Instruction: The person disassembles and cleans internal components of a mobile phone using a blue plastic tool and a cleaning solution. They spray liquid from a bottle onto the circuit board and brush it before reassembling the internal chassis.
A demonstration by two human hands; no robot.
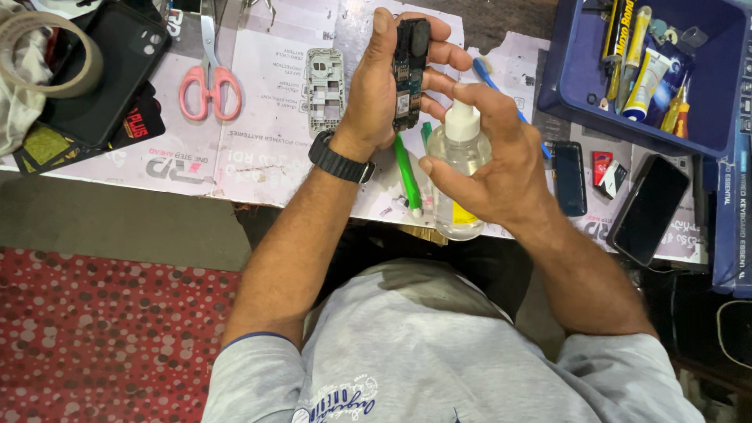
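Holding stripped phone board [409,74] upright in your left hand [384,86], fingers clamped round it above table [266,157]. Your right hand [493,164] grips clear spray bottle [460,168], nozzle beside board. Grey phone frame [325,90] already off, lying nearby; wetting of board can't be judged.

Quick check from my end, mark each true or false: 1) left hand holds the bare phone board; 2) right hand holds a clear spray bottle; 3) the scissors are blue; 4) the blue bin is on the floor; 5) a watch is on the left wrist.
1) The left hand holds the phone board: true.
2) The right hand holds the clear spray bottle: true.
3) False: the scissors have pink handles.
4) False: the blue bin sits on the table, upper right.
5) The black watch is on the left wrist: true.
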